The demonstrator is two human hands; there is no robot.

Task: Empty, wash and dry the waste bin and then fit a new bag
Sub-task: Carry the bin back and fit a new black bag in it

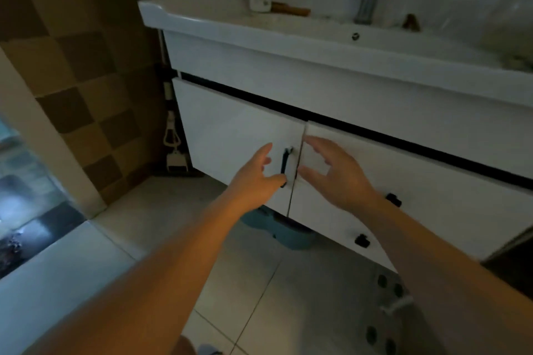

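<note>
Cabinet doors (239, 135) apparently shut, blocking interior; floor (259, 282) before them open.

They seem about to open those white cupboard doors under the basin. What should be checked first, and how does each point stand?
1. Left hand at the black bar handle of the left white cupboard door: ok, thumb at the bar, fingers not yet curled round it.
2. Right hand free: ok, open, holds nothing.
3. Both doors shut: ok.
4. Floor in the doors' swing: not ok, a blue plastic tub sits under the cupboard.
5. New bag inside: cannot tell.
</note>
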